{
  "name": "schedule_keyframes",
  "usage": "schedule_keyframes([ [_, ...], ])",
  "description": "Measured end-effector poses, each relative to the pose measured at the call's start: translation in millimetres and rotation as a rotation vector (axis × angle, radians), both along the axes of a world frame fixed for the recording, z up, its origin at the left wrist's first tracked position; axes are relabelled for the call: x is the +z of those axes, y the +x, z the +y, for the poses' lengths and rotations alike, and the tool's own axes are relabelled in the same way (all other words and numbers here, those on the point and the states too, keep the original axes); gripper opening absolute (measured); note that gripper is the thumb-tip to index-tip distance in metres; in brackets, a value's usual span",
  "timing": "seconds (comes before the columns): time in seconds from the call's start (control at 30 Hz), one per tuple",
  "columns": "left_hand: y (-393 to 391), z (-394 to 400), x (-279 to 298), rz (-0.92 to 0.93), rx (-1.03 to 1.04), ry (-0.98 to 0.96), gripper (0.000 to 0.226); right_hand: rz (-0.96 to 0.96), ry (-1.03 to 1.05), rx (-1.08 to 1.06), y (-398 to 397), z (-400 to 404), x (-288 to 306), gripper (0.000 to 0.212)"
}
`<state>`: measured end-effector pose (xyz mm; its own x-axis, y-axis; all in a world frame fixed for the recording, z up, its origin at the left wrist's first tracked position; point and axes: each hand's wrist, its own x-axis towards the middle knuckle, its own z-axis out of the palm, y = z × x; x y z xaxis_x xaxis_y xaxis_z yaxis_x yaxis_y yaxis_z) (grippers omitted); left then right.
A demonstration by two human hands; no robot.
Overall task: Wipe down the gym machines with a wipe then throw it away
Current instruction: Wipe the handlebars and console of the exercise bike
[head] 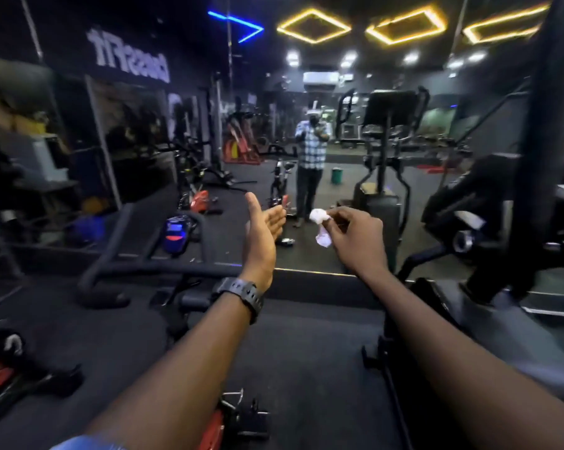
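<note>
My right hand (355,237) is stretched out in front of me, its fingers pinched on a crumpled white wipe (320,226) that hangs below the fingertips. My left hand (262,233) is held up beside it, palm turned toward the wipe, fingers straight and apart, holding nothing; a black watch (241,293) sits on that wrist. Below my left arm is a spin bike, with its black handlebar (137,271) crossing from the left. A black elliptical machine (514,248) stands at the right.
A wall mirror straight ahead reflects me (311,151), the gym floor, a green bin (337,175) and several machines. A low dark ledge (323,287) runs under the mirror. Red and black bike parts (1,371) lie at the lower left.
</note>
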<state>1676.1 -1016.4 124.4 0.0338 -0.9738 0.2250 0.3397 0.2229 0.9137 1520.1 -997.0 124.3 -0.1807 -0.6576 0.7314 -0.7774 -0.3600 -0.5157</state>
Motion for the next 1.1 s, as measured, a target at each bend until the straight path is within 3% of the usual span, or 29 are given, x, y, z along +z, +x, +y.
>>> schedule_keyframes([
  [0.27, 80.8, -67.3, -54.8, -0.024, 0.141, 0.085, 0.081, 0.04, 0.217, 0.225, 82.7, -84.1, -73.4, 0.018],
  [0.67, 77.6, -158.5, -108.1, -0.123, 0.033, 0.182, 0.081, 0.124, 0.504, 0.192, 101.1, -154.8, -124.3, 0.019],
  [0.73, 75.3, -170.3, -114.5, -0.154, 0.025, 0.194, 0.082, 0.209, 0.511, 0.207, 97.3, -161.1, -134.7, 0.025],
  [0.9, 65.7, -200.1, -126.0, -0.298, 0.018, 0.234, 0.085, 0.307, 0.409, 0.242, 85.4, -186.1, -146.8, 0.013],
  [1.1, 50.6, -241.1, -117.5, -0.296, 0.141, 0.323, 0.073, 0.351, 0.266, 0.227, 67.1, -271.6, -115.0, 0.015],
])
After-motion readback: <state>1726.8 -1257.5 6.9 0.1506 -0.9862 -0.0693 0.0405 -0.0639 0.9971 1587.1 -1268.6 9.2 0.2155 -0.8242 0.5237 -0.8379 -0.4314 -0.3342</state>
